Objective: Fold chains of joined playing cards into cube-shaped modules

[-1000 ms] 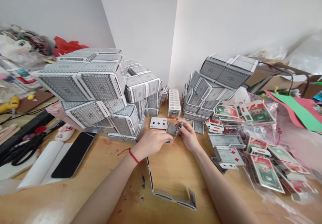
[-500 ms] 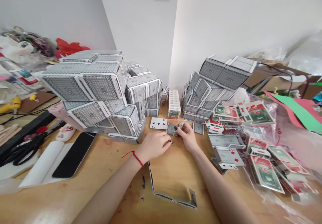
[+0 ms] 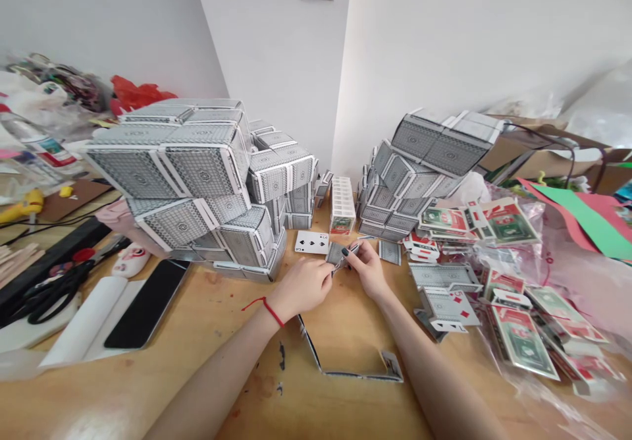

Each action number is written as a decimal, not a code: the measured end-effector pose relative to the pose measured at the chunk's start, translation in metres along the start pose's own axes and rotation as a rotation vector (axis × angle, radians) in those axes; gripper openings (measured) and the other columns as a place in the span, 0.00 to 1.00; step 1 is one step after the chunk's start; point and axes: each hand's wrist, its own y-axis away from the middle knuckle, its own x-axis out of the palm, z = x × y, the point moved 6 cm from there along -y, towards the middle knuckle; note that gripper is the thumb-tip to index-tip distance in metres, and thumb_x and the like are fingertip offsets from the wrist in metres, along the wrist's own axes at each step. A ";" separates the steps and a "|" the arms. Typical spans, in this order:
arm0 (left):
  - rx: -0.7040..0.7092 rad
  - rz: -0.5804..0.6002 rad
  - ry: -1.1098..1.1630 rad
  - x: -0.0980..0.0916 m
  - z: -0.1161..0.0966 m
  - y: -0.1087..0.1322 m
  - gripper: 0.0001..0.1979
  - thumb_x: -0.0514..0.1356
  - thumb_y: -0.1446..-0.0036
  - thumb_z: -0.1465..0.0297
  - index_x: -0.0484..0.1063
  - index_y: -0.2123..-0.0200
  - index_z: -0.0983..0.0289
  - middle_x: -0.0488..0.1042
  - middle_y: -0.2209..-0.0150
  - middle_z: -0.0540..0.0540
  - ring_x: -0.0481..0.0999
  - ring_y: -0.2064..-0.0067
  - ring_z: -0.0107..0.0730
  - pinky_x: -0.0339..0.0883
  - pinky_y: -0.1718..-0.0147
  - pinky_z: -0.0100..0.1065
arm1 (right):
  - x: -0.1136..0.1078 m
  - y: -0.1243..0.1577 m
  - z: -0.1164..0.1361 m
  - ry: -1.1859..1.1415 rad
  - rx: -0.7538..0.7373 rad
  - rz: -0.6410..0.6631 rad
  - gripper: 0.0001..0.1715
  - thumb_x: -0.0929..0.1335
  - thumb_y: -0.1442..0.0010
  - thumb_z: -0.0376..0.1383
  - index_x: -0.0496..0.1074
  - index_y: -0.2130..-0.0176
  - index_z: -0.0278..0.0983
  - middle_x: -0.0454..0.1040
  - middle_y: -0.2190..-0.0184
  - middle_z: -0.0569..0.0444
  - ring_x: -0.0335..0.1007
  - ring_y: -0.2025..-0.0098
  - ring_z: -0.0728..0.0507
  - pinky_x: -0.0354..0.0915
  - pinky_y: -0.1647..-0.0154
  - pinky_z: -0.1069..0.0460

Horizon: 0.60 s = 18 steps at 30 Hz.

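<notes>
Both bare forearms reach forward and converge, the left hand (image 3: 302,286) curled knuckles-up with thumb and forefinger pinched together, the right hand (image 3: 368,270) facing it, its dark-nailed fingertips (image 3: 345,252) pinched just beyond the left fingers, the tips of both hands almost touching.

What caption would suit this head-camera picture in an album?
Left hand and right hand pinch a grey-backed card in front of stacked card blocks on a wooden table.
</notes>
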 end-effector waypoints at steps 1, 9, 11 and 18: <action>-0.003 -0.003 0.004 0.000 0.000 0.000 0.08 0.49 0.43 0.75 0.67 0.70 0.64 0.74 0.70 0.54 0.73 0.68 0.34 0.61 0.68 0.34 | 0.000 0.000 0.001 0.005 -0.004 -0.004 0.16 0.71 0.50 0.45 0.63 0.68 0.40 0.62 0.74 0.59 0.58 0.74 0.49 0.59 0.74 0.54; -0.019 -0.033 -0.046 0.001 0.002 -0.001 0.10 0.48 0.40 0.74 0.66 0.70 0.64 0.73 0.70 0.54 0.72 0.67 0.33 0.60 0.68 0.34 | -0.002 0.001 0.004 0.021 -0.015 0.012 0.15 0.70 0.49 0.45 0.64 0.71 0.39 0.64 0.76 0.59 0.59 0.75 0.50 0.58 0.73 0.53; -0.008 -0.030 -0.055 0.002 0.002 -0.001 0.10 0.47 0.39 0.74 0.66 0.70 0.64 0.74 0.70 0.54 0.73 0.67 0.34 0.60 0.67 0.34 | -0.003 0.001 0.005 0.047 -0.032 0.011 0.14 0.70 0.48 0.45 0.65 0.71 0.39 0.64 0.76 0.59 0.59 0.75 0.49 0.58 0.73 0.53; 0.005 -0.025 -0.055 0.004 0.004 -0.001 0.10 0.48 0.40 0.74 0.68 0.69 0.64 0.75 0.69 0.54 0.73 0.66 0.34 0.60 0.66 0.33 | -0.003 0.002 0.009 0.092 -0.065 -0.003 0.15 0.71 0.50 0.45 0.66 0.72 0.39 0.66 0.76 0.57 0.60 0.74 0.48 0.60 0.71 0.52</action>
